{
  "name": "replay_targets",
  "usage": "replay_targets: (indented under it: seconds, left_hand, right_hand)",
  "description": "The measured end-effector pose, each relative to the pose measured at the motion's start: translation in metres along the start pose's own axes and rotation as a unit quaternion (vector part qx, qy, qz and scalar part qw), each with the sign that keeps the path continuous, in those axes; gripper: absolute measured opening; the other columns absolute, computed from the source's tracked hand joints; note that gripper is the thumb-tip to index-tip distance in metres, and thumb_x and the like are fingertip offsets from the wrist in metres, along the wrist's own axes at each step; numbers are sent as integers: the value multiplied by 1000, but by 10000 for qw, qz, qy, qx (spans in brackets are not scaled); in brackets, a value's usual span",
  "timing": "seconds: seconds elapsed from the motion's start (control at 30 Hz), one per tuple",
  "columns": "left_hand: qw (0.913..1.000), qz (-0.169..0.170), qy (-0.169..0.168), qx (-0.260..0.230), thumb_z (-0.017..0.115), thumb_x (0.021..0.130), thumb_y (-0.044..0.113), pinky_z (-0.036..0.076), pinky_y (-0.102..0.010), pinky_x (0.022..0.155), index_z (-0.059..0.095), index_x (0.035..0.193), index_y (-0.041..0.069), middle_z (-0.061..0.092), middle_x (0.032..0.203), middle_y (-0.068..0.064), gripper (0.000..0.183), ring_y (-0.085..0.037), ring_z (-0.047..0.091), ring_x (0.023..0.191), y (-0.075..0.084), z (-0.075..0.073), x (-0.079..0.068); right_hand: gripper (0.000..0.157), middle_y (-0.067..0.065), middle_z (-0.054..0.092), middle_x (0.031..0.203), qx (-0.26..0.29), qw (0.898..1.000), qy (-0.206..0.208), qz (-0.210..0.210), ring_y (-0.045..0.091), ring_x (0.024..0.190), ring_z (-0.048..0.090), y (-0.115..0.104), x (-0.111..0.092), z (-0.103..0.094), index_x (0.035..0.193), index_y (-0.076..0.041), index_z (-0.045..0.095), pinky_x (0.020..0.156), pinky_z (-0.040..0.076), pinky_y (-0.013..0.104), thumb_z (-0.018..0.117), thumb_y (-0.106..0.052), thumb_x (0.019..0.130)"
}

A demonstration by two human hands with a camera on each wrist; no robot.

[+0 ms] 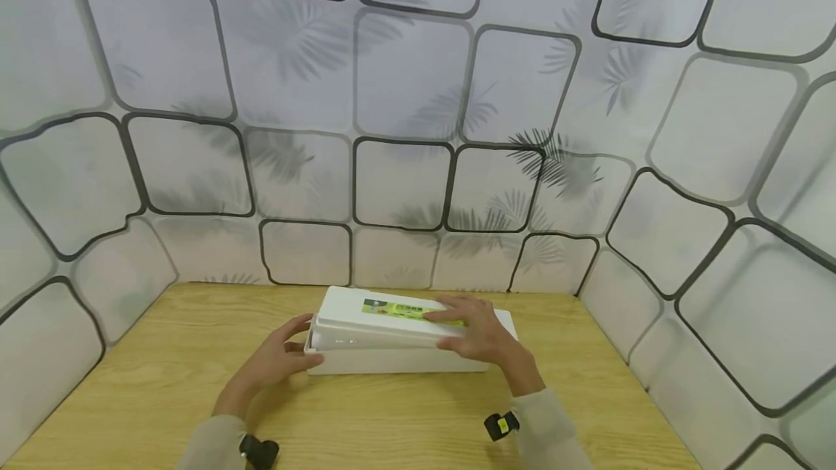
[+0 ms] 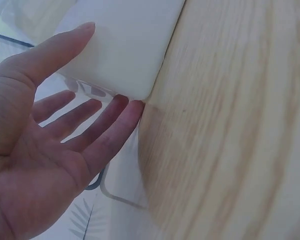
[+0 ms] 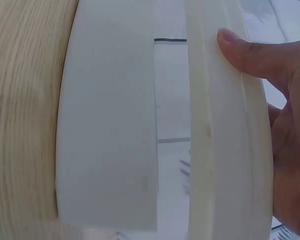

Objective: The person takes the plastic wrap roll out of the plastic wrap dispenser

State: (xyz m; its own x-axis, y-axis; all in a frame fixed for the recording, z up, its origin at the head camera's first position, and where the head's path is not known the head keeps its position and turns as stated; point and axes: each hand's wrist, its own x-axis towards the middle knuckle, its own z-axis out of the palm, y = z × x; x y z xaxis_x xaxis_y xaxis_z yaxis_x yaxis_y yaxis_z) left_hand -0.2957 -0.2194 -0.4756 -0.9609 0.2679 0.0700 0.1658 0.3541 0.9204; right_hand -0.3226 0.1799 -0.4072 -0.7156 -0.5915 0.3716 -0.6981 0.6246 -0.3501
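A long white box (image 1: 398,362) lies on the wooden table, its long side facing me. Its white lid (image 1: 346,304), with a green and yellow printed label (image 1: 405,309), sits slightly askew over it. In the right wrist view a gap shows between lid (image 3: 227,150) and box (image 3: 107,125). My right hand (image 1: 477,328) grips the lid right of its middle, thumb on the front edge and fingers over the top. At the box's left end is my left hand (image 1: 277,357); its fingertips touch the end, loosely extended, and the thumb lies by the front side (image 2: 115,50).
The light wooden table (image 1: 366,419) reaches back to a pale curtain-like backdrop (image 1: 405,187) with dark rounded outlines and leaf prints, which also rises at both sides. Each wrist wears a small black camera (image 1: 259,452).
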Motion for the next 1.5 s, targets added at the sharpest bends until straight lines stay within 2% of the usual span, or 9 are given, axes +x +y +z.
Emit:
replay_targets:
  seconds: [0.23, 0.47, 0.53, 0.73, 0.93, 1.13, 1.3, 1.5]
  left_hand:
    - [10000, -1, 6, -95, 80, 91, 17, 61, -37, 91, 24, 160, -1, 30, 160, -38, 91, -50, 59, 129, 0, 1, -1]
    - [9998, -44, 0, -217, 80, 91, 16, 60, -32, 86, 25, 160, 0, 29, 160, -37, 90, -47, 60, 127, 0, 2, 0]
    - [9999, -61, 34, -145, 81, 90, 18, 60, -35, 89, 26, 160, 1, 30, 159, -37, 90, -48, 59, 128, 1, 2, 0]
    - [9998, -65, 165, 49, 83, 89, 18, 54, -54, 106, 29, 159, -1, 35, 157, -36, 90, -53, 50, 135, 2, 2, 0]
    - [9997, -95, 228, -89, 83, 88, 14, 53, -54, 109, 28, 158, -3, 36, 156, -36, 91, -54, 48, 137, 1, 5, 2]
    - [9996, -64, 278, 11, 82, 88, 13, 52, -57, 109, 29, 158, -3, 37, 156, -37, 89, -54, 48, 137, 2, 5, 0]
    - [9994, -173, 286, 68, 83, 88, 15, 51, -57, 110, 29, 158, -2, 37, 156, -36, 90, -54, 48, 138, 3, 5, -2]
    - [9993, -233, 281, 126, 84, 88, 20, 49, -58, 112, 31, 158, 1, 37, 158, -33, 90, -53, 47, 139, 5, 5, -1]
  right_hand:
    - [45, 17, 62, 146, 71, 9998, 89, 131, 44, 132, 56, 7, -16, -4, 126, -22, 76, 103, 33, 81, 85, -28, 83]
    - [46, 16, 64, 143, 120, 9996, 218, 97, 44, 130, 59, 10, -22, -4, 124, -22, 77, 106, 33, 81, 88, -22, 80]
    - [46, 17, 64, 143, 184, 9995, 235, 108, 45, 131, 58, 10, -23, -5, 125, -21, 77, 107, 30, 84, 88, -21, 81]
    - [45, 19, 63, 144, 225, 9993, 250, 182, 48, 131, 56, 13, -27, -10, 127, -20, 75, 106, 26, 87, 86, -21, 84]
    - [45, 20, 63, 143, 188, 9993, 292, 166, 49, 130, 56, 19, -28, -13, 128, -19, 75, 106, 31, 84, 85, -20, 84]
    - [46, 19, 61, 147, 297, 9985, 257, 387, 50, 135, 52, 18, -29, -15, 129, -21, 74, 107, 22, 88, 85, -24, 85]
    - [46, 20, 61, 146, 182, 9988, 271, 359, 49, 134, 53, 18, -30, -15, 129, -20, 75, 106, 24, 87, 85, -24, 84]
    - [45, 20, 64, 142, -104, 9982, 509, 310, 49, 130, 57, 20, -31, -19, 125, -19, 76, 104, 29, 86, 87, -21, 82]
